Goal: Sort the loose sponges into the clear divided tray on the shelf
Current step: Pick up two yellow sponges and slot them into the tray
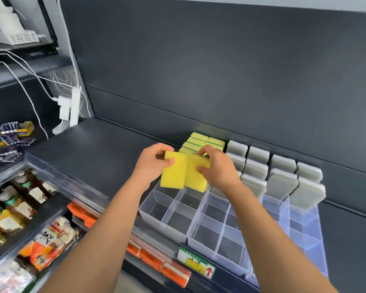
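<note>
The left hand (153, 164) pinched a plain yellow rectangular foam sponge (173, 176) near its upper end, with the thumb laid across the front face and the fingers curled behind. The right hand (218, 169) pinched a second yellow foam sponge (195, 179) in the same manner, thumb in front and fingers over the top edge. The two sponges stood upright with their long edges touching, held just above the back left compartments of the clear plastic divided tray (173, 210). The tray lay on the dark grey metal shelf (97, 149), reaching from its front edge to its back wall. Directly behind the hands, yellow sponges with green scouring layers (203, 141) stood packed on edge in the tray's rearmost left compartments against the back wall. To their right, pale grey sponges (258, 166) stood upright in rows across the tray's back compartments, out to its right edge. A green and yellow price label with a red arrow (197, 265) was fixed to the shelf's front edge below the tray. On the lower shelves at left lay amber bottles (19, 200), printed noodle packets (51, 237) and orange packs (156, 263). A white power strip (74, 106) hung at the shelf's back left corner.
</note>
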